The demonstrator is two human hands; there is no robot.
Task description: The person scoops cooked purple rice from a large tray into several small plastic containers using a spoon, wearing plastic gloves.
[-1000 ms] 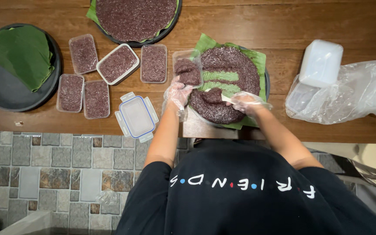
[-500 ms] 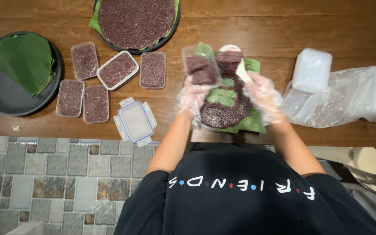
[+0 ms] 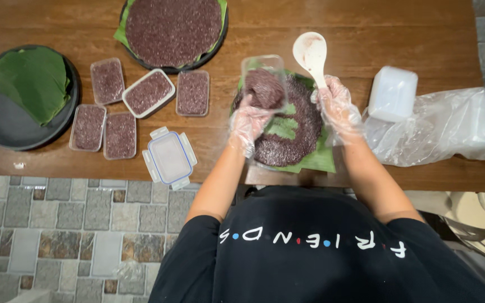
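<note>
At the near edge of the wooden surface (image 3: 366, 33), a gloved left hand (image 3: 246, 122) is clamped on a clear plastic tub (image 3: 265, 84) heaped with dark purple sticky rice, raised over a leaf-lined round tray (image 3: 316, 160) that overhangs that edge. The gloved right hand (image 3: 335, 104) grips a white rice paddle (image 3: 311, 53), blade lifted above bare wood. A clip lid (image 3: 169, 157) lies left, with five filled tubs (image 3: 122, 104) beyond. Stacked empty containers (image 3: 393, 93) and a plastic bag (image 3: 450, 126) crowd the right. A full tray (image 3: 173, 31) reaches the far edge.
</note>
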